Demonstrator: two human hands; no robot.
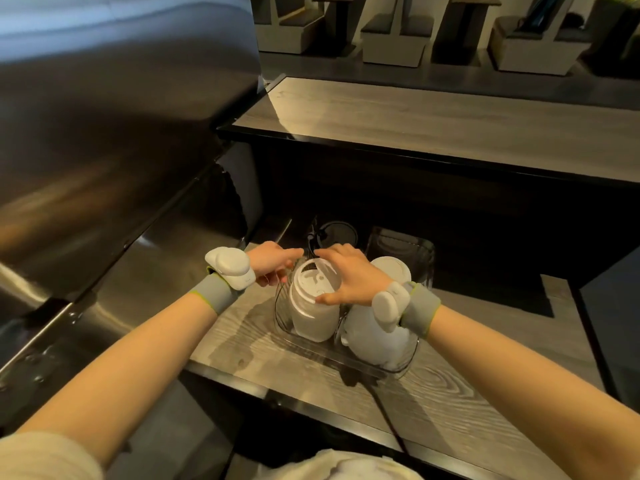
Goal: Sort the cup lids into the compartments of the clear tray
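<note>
A clear tray sits on the wooden counter, split into compartments. Its left compartment holds a tall stack of white cup lids. Another stack of white lids fills the right compartment, partly hidden by my wrist device. My right hand lies over the top lid of the left stack, thumb at its near rim and fingers spread across it. My left hand is at the stack's far left rim, fingers pinched against the lid edge. More white lids show behind my right hand.
A second clear container and a dark round lid stand behind the tray. A black cable runs across the wooden counter. A steel appliance looms on the left; a raised wooden ledge lies behind.
</note>
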